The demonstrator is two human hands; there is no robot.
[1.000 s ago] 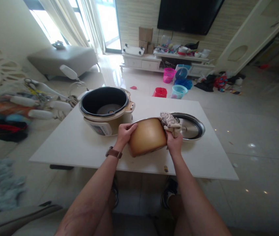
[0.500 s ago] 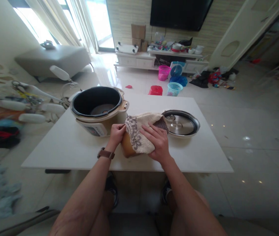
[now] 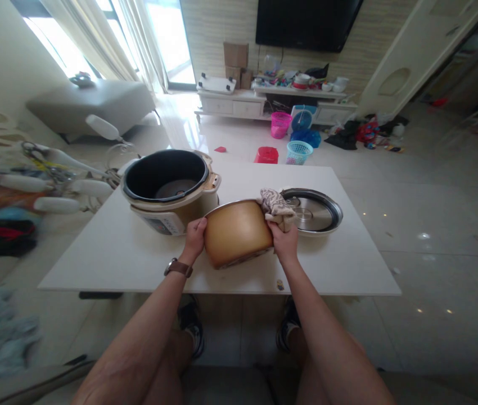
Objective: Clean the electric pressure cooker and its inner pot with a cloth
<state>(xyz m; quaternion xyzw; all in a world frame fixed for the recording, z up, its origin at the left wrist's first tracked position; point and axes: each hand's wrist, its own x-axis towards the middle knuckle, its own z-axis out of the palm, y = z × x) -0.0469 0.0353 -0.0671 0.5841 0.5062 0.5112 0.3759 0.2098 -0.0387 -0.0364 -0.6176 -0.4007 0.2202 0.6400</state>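
The smooth golden pot (image 3: 238, 233) lies tilted beside the cooker (image 3: 167, 188), mouth facing away. The left hand (image 3: 194, 235) holds it, the right hand (image 3: 284, 242) a cloth (image 3: 275, 202).

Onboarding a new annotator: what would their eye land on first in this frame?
Most striking is the golden-brown round metal pot, tipped on its side at the near middle of the white rectangular table, held between the left hand and the right hand, which also clutches a patterned beige cloth at the rim. Behind-left stands an open cream electric cooker with a black inside; a round steel lid lies flat to the right.
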